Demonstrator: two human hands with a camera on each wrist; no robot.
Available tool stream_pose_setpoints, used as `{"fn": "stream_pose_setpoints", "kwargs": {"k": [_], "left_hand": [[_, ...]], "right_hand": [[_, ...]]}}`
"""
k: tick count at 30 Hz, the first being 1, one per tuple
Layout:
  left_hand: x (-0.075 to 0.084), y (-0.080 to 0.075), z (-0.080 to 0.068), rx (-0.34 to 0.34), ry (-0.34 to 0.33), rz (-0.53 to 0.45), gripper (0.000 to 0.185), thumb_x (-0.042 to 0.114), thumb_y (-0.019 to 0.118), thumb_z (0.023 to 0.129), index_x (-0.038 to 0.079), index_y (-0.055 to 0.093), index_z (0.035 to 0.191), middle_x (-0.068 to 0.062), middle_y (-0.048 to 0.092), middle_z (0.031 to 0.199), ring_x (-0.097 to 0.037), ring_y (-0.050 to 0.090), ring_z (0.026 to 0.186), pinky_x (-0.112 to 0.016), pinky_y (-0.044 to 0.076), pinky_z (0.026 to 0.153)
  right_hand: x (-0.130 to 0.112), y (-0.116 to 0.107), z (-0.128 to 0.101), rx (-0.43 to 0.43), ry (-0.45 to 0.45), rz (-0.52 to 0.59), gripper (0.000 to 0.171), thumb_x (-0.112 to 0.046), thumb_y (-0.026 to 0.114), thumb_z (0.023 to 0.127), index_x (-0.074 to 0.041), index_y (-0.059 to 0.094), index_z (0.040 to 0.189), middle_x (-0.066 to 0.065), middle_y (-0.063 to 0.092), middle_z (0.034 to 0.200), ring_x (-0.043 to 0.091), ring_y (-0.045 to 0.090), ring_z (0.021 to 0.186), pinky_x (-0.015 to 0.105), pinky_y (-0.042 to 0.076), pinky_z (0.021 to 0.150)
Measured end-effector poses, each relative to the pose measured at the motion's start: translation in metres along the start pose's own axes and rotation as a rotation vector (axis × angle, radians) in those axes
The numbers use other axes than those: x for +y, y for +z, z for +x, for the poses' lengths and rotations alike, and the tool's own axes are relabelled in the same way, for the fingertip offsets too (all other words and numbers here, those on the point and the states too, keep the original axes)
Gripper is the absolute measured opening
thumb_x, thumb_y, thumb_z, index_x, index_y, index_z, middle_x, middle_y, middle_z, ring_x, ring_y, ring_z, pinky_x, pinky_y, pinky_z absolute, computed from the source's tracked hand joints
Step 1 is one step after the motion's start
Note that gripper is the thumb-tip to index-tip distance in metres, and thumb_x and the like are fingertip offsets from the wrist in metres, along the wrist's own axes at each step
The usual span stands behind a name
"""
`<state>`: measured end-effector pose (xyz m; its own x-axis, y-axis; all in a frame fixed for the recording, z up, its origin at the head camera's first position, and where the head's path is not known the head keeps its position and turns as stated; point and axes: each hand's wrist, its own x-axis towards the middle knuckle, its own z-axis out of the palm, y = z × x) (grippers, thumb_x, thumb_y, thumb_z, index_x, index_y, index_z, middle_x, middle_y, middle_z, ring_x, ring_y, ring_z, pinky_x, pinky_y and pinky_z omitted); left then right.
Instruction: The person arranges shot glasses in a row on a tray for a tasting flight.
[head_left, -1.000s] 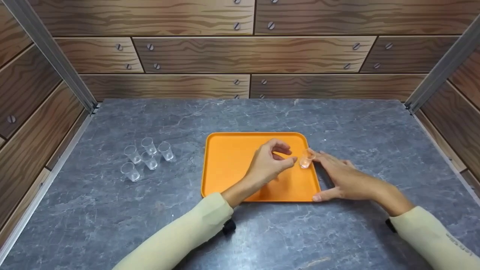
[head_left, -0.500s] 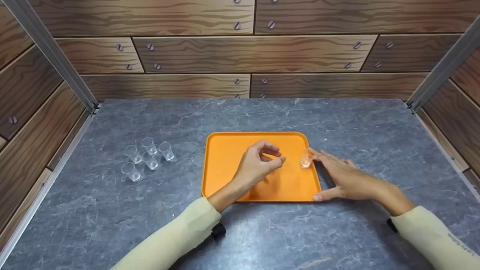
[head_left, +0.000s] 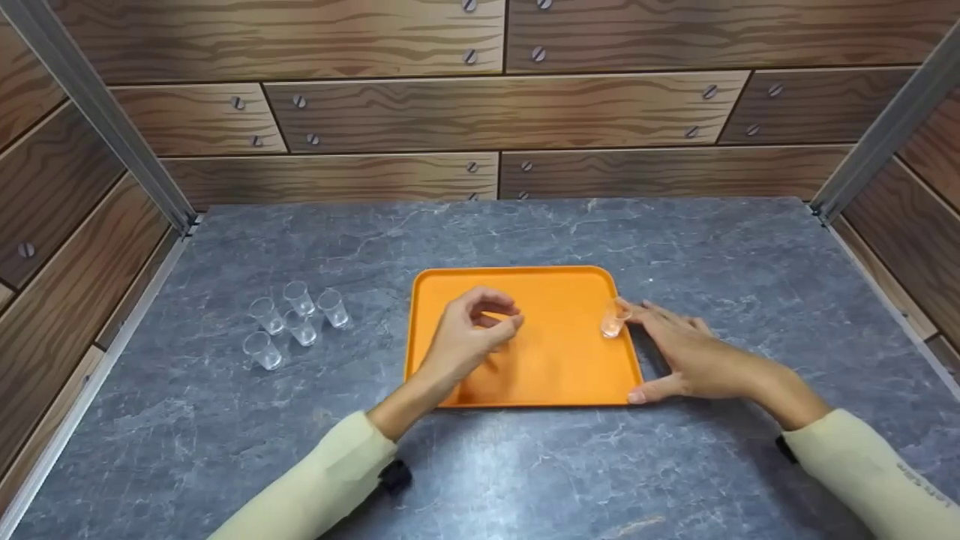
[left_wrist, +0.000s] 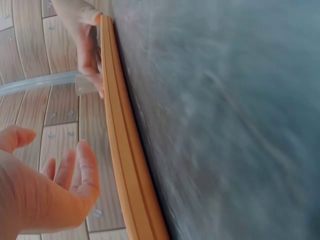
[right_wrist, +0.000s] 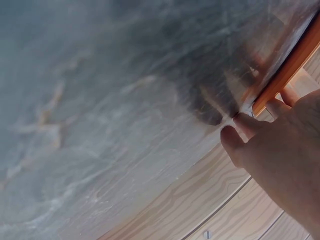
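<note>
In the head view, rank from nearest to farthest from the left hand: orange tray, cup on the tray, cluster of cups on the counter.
1. Orange tray, directly beneath the left hand.
2. Cup on the tray, right side, by the right hand.
3. Cluster of cups, left on the counter.

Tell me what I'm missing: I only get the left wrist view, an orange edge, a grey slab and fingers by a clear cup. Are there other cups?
Observer: Yes, five cups stand clustered on the table, left of the tray.
Visitor: Where does the lone cup sit?
Observer: The cup stands upright inside the tray, at its right edge.
Visitor: Whose fingers are those?
Observer: The right hand. It lies flat on the table outside the tray, fingertips against the cup, thumb at the tray's near right corner.
</note>
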<state>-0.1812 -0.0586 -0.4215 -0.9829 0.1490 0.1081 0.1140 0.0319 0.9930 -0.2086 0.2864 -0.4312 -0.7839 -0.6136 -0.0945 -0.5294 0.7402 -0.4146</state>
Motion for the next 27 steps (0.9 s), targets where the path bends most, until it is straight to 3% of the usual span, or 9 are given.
{"fn": "stream_pose_setpoints", "kwargs": {"k": [3,11,20,27], "left_hand": [[0.001,-0.010,-0.004,0.003,-0.009,-0.024,0.033,0.013,0.077,0.089,-0.002,0.066,0.116,-0.011,0.073,0.110,-0.021,0.069,0.086,-0.052,0.061,0.078],[0.007,-0.034,-0.013,0.024,-0.008,-0.025,0.035,0.017,0.077,0.090,-0.002,0.065,0.117,-0.015,0.072,0.115,-0.021,0.067,0.088,-0.053,0.061,0.077],[0.010,-0.067,-0.033,0.078,0.004,-0.046,0.032,0.010,0.077,0.091,-0.002,0.065,0.118,-0.019,0.072,0.116,-0.028,0.069,0.093,-0.043,0.062,0.072],[0.011,-0.090,-0.049,0.121,-0.037,-0.069,0.032,0.007,0.077,0.092,-0.003,0.065,0.120,-0.015,0.073,0.115,-0.034,0.069,0.098,-0.034,0.061,0.071]], "right_hand": [[0.000,0.000,0.000,0.000,-0.006,0.013,0.115,-0.069,0.079,0.076,-0.023,0.020,0.164,0.000,0.018,0.171,0.045,0.014,0.155,0.077,0.016,0.109],[0.000,-0.002,0.000,-0.004,-0.001,0.010,0.114,-0.069,0.079,0.076,-0.023,0.022,0.163,0.000,0.017,0.172,0.045,0.013,0.154,0.075,0.016,0.110],[0.000,-0.001,0.001,-0.015,0.006,0.007,0.106,-0.070,0.078,0.076,-0.024,0.029,0.158,0.003,0.018,0.171,0.045,0.015,0.154,0.076,0.013,0.112],[-0.001,-0.001,0.000,0.007,-0.027,0.013,0.098,-0.068,0.078,0.077,-0.024,0.035,0.153,0.004,0.018,0.171,0.046,0.018,0.153,0.076,0.016,0.109]]}}
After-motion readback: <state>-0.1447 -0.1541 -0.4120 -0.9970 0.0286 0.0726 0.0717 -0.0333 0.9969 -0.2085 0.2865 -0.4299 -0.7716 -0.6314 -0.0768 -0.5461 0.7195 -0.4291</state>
